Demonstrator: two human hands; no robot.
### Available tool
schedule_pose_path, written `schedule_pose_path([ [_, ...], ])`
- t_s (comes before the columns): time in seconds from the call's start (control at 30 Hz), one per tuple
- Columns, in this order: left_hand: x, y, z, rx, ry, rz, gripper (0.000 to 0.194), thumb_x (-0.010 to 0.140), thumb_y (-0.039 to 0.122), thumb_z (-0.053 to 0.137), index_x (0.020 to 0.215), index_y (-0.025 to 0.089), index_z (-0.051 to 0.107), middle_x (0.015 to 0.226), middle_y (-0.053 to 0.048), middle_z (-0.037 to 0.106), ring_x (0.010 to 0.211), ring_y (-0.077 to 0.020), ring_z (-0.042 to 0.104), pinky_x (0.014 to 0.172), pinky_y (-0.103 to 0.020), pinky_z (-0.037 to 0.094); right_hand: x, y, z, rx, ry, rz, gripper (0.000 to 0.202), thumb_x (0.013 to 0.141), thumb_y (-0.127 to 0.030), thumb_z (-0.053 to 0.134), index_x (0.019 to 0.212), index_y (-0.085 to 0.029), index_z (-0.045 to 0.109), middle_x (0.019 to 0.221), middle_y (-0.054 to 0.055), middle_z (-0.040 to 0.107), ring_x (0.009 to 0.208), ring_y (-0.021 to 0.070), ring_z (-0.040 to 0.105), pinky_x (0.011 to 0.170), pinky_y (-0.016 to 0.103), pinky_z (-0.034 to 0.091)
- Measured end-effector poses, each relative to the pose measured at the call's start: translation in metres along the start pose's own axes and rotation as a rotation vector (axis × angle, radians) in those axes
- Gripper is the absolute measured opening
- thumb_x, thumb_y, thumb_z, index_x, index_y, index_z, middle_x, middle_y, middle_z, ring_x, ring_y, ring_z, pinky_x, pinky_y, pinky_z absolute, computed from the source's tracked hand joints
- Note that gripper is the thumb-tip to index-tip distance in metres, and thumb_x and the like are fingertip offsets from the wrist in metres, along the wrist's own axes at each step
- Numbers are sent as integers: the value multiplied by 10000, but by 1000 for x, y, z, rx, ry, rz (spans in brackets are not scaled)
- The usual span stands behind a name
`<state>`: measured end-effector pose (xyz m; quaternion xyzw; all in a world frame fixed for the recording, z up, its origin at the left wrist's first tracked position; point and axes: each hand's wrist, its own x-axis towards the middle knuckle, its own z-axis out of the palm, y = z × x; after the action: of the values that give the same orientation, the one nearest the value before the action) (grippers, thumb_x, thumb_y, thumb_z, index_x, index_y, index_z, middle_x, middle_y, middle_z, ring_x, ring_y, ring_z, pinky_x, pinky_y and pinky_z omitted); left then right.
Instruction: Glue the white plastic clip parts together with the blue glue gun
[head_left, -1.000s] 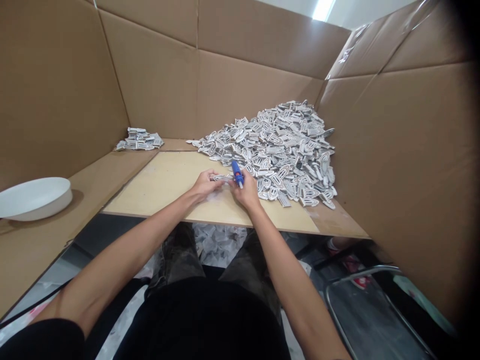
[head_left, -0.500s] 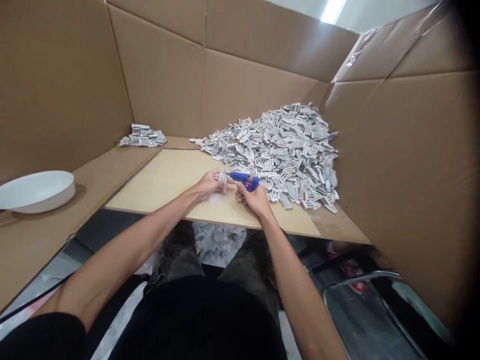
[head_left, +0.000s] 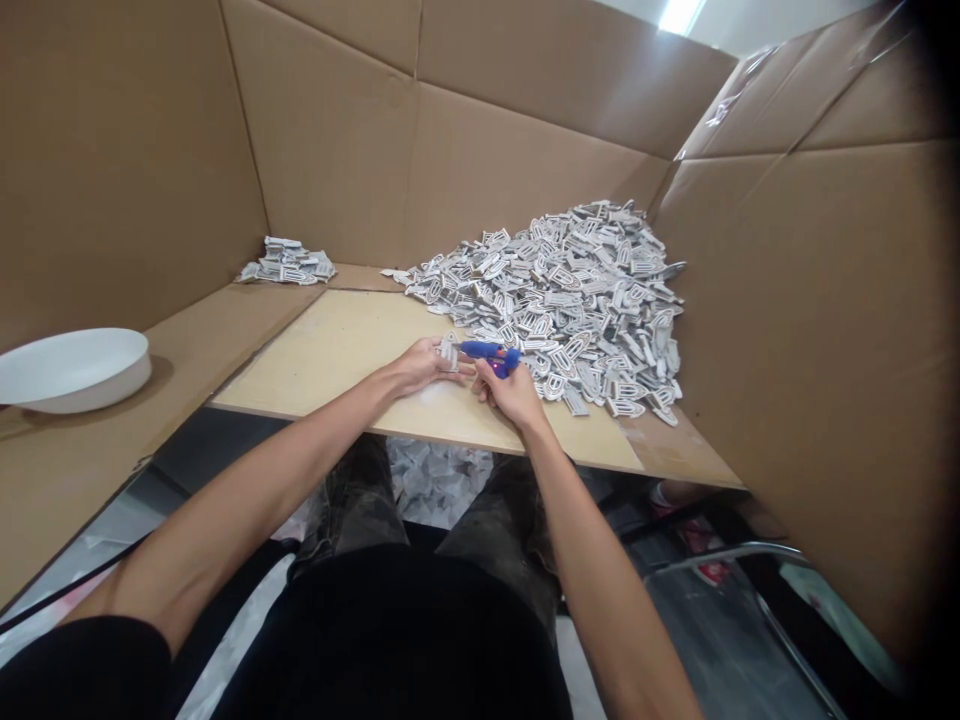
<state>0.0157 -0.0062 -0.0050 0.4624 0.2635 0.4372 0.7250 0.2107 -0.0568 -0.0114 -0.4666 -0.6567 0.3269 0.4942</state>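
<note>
My right hand (head_left: 510, 393) is wrapped round a blue hot glue gun (head_left: 487, 351), its nozzle pointing left. Between the fingers of my left hand (head_left: 421, 368) is a small white slotted piece (head_left: 449, 352) with a pointed top. The nozzle tip is at or very near that piece; whether they touch I cannot tell. Both hands are just above the pale board (head_left: 352, 330). Right behind them rises a large pile of similar white slotted pieces (head_left: 562, 290).
A smaller stack of white pieces (head_left: 289, 262) lies at the back left. At the left edge stands a white bowl (head_left: 112, 375). Cardboard walls (head_left: 525, 120) enclose the back and sides. Crumpled white material (head_left: 442, 480) shows below the board; a metal-framed chair (head_left: 735, 552) is at lower right.
The view has shifted slightly. The white piece in my left hand appears turned a little more upright, with the glue gun still held against or close to it.
</note>
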Motion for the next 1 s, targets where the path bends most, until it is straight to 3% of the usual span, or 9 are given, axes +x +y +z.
schedule_pose_path([
  [0.57, -2, 0, 5, -18, 87, 18, 457, 639, -167, 576, 986, 119, 659, 921, -85, 756, 893, -219, 762, 1020, -534, 621, -3, 0, 4, -280, 82, -93, 481, 939, -677, 667, 994, -221, 809, 507, -10, 604, 527, 218, 609, 650, 353, 524],
  [0.77, -3, 1, 5, -7, 83, 24, 443, 656, -154, 588, 998, 123, 640, 920, -84, 750, 873, -204, 753, 1002, -513, 631, -4, -3, 5, -316, 106, -150, 480, 946, -645, 672, 1080, -210, 827, 613, 27, 667, 691, 261, 679, 749, 381, 553],
  [1.0, -2, 1, 5, 1, 106, 28, 462, 649, -153, 588, 1010, 135, 605, 912, -59, 746, 844, -189, 755, 996, -518, 629, -3, 0, 8, -368, 119, -210, 399, 967, -570, 678, 1040, -206, 823, 933, 99, 796, 802, 257, 699, 841, 390, 554],
])
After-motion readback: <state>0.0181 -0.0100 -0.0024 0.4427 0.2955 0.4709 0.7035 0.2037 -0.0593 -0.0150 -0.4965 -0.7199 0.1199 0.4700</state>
